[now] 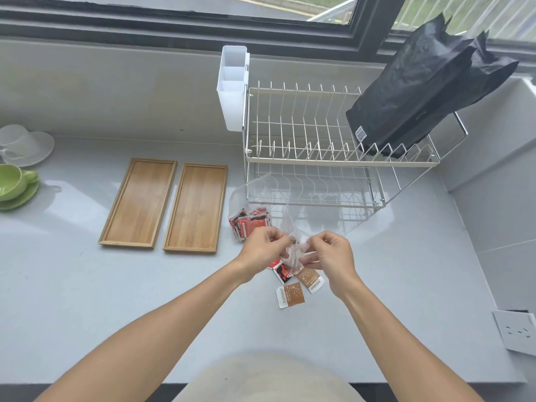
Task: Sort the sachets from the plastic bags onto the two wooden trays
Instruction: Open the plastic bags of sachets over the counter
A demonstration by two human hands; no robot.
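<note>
Head-worn view, forward and down

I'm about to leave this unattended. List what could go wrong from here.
1. Both hands, left hand and right hand, pinch one clear bag; its sachets may spill and mix with the brown sachets on the counter.
2. The second bag leans by the dish rack and may tip.

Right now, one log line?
left hand, right hand: grip plastic bag | sachets on counter | wooden trays bare
</note>
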